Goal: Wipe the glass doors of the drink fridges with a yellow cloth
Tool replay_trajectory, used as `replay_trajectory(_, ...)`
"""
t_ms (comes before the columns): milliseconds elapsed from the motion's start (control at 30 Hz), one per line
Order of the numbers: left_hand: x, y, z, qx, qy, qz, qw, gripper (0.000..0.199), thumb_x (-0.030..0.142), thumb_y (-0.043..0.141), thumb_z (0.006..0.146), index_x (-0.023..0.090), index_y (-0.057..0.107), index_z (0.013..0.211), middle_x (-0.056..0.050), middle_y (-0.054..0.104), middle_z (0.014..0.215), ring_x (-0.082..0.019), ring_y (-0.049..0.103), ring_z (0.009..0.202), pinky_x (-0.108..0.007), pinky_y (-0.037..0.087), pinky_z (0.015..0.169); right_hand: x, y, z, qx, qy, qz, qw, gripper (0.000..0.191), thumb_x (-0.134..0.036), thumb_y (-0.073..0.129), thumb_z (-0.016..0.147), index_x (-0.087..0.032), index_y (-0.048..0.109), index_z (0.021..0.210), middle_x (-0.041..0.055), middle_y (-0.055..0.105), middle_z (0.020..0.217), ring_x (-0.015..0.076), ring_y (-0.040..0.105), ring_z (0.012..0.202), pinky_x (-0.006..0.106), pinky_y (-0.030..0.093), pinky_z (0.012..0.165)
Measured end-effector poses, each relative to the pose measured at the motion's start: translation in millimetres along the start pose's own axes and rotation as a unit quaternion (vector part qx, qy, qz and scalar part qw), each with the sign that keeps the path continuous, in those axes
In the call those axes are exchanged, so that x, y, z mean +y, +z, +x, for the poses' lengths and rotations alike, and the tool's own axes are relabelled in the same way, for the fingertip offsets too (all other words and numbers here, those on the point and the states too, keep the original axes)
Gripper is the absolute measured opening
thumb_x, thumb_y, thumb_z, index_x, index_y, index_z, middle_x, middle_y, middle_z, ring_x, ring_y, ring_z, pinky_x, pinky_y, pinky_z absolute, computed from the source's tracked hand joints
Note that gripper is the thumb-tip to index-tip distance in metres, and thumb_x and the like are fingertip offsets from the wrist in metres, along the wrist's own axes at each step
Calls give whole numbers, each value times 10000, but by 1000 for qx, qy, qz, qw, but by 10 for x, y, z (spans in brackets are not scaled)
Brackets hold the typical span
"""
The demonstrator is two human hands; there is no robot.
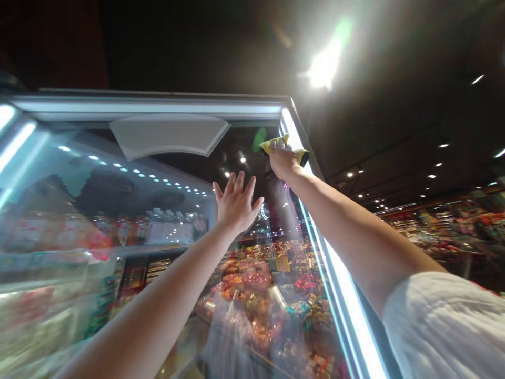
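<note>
A large glass door [185, 173] fills the space before me, edged by a frame with bright light strips. Flat against or just in front of the glass, near its middle, my left hand [235, 205] has its fingers spread and holds nothing. Higher and to the right, my right hand [283, 159] grips a yellow cleaning cloth [275, 141] at the upper right corner, by the lit side strip [292, 126]. A dark part of the cloth shows under the wrist. Part of the right hand's fingers is covered by the cloth's folds.
Behind the glass, bottles [173, 223] line a shelf at the left. A pale curved panel [169, 136] shows near the top. Reflections of colourful goods [256, 295] cross the lower glass. A bright ceiling lamp [323, 68] shines above, with store shelves [445, 226] far right.
</note>
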State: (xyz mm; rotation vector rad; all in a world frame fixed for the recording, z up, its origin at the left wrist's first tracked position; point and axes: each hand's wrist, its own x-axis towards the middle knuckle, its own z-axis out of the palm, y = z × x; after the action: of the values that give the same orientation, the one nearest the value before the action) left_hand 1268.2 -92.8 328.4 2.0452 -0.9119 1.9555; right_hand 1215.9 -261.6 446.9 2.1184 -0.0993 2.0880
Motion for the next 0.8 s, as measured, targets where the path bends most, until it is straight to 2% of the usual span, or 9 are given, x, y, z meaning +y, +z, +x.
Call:
replay_trajectory(167,-5,51,-3,-6,-11,9,1000,636,560,369,1025,314,360,1612,-74,256,1737,-337,186,1614,-704,99,1272,1,87,-871,-18,-32,-9,999,642,-63,313,968,-83,378,1606,272,545,1511,442,473,1431,643,477,1093)
replay_trajectory(233,-2,53,14,-15,-15,8,1000,646,561,351,1031,305,339,1624,-73,231,1745,-334,166,1619,-696,82,1275,55,64,-1059,-42,-40,2,998,651,-51,309,961,-97,392,1604,262,526,1533,457,462,1436,664,494,1065)
replay_trajectory(300,-10,35,13,-34,-13,6,999,656,566,354,1031,307,318,1632,-64,209,1751,-326,149,1623,-681,75,1282,121,20,-1035,-62,-39,20,997,646,-51,327,964,-116,408,1601,248,505,1557,454,454,1446,660,497,1068)
replay_trajectory(400,-74,-31,-68,-71,4,7,997,662,558,404,1022,308,320,1629,-51,195,1755,-297,152,1625,-634,112,1297,145,-27,-727,-59,1,43,997,596,-92,399,981,-157,472,1569,217,514,1559,426,484,1431,629,477,1109)
replay_trajectory(467,-163,-91,-181,-81,12,14,997,654,530,438,1016,292,344,1617,-57,209,1751,-286,162,1624,-614,131,1302,34,-13,-531,-46,37,54,997,563,-110,392,993,-161,510,1541,216,521,1550,421,505,1412,627,483,1098)
replay_trajectory(533,-291,-154,-323,-79,5,23,997,648,500,460,1011,265,365,1607,-75,225,1745,-294,173,1621,-612,140,1303,-189,38,-477,-37,49,64,996,555,-96,368,993,-162,536,1518,199,524,1552,406,487,1431,612,471,1113)
replay_trajectory(633,-553,-244,-541,-74,-38,29,996,665,482,472,1004,227,360,1609,-110,241,1737,-318,196,1614,-622,180,1292,-577,146,-662,-38,-30,91,995,534,-96,399,992,-236,605,1464,87,564,1547,332,447,1480,503,465,1155)
replay_trajectory(733,-878,-343,-736,-78,-64,36,994,692,504,467,1002,215,343,1618,-121,256,1732,-337,210,1608,-641,205,1281,-757,237,-847,-27,-146,128,980,470,-134,488,981,-339,693,1352,-19,634,1484,277,512,1439,457,487,1141)
replay_trajectory(800,-1099,-412,-854,-84,-69,48,993,704,520,476,999,222,340,1622,-114,259,1732,-342,211,1607,-644,204,1282,-766,282,-807,10,-125,149,981,416,-172,541,973,-339,716,1311,-24,664,1447,268,569,1383,487,468,1158)
